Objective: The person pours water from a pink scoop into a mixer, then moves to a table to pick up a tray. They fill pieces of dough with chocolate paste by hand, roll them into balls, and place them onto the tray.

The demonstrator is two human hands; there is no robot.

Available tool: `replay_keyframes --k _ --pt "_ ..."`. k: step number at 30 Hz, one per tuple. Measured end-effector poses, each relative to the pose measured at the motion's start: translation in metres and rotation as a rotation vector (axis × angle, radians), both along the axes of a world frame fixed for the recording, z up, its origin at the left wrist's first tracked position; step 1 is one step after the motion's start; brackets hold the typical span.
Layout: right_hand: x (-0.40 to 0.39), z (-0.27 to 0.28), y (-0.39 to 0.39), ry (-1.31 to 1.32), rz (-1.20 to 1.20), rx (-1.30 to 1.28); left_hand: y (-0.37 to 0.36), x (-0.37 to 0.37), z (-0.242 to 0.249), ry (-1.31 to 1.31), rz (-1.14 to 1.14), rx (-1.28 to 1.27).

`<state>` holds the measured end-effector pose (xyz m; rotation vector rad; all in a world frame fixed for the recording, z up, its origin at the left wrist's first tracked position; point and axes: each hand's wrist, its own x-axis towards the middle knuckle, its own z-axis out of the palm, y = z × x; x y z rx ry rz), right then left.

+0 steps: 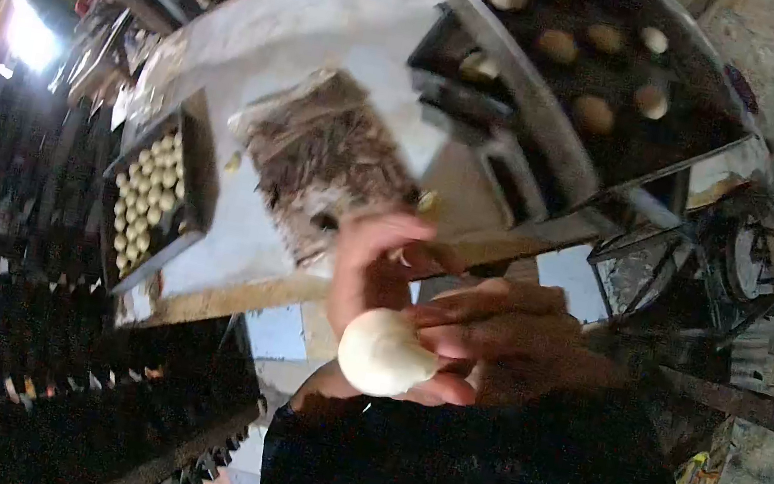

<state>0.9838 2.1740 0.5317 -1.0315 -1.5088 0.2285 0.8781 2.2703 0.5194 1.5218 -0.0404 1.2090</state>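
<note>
My right hand [523, 345] pinches a smooth, pale dough ball [382, 353] by its narrowed neck, in front of my body. Just beyond the ball, my left hand [375, 255] is raised with its fingers curled in. A small pale spot shows between those fingers, too blurred to name. Past my left hand, a dark brown crumbly mass [325, 156] is spread on the pale worktable [266, 46]. Small yellowish bits lie on either side of it.
At the table's left stands a dark tray [204, 147] holding many small dough balls [146, 194]. A large dark tray [524, 81] with several round pieces is at the upper right. Metal frames [651, 269] stand right of the table. People are in the blurred background.
</note>
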Motion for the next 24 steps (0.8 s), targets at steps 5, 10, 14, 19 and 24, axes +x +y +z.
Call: replay_keyframes --k 5,10,14,19,24 --pt "0.085 0.016 -0.017 -0.302 -0.109 -0.061 -0.005 0.078 0.023 0.053 0.158 0.209" --pt "0.115 0.057 -0.057 -0.620 -0.315 0.036 -0.043 0.121 -0.030 0.510 0.378 -0.173" --pt "0.144 0.077 -0.060 -0.825 -0.171 -0.032 -0.045 0.141 -0.032 0.724 -0.190 -0.117" --pt "0.225 0.074 -0.076 -0.158 -0.515 -0.254 -0.024 0.151 0.050 0.699 -0.458 0.255" --pt "0.371 0.061 -0.048 -0.496 -0.792 -0.798 -0.003 0.135 0.056 0.644 -0.422 0.271"
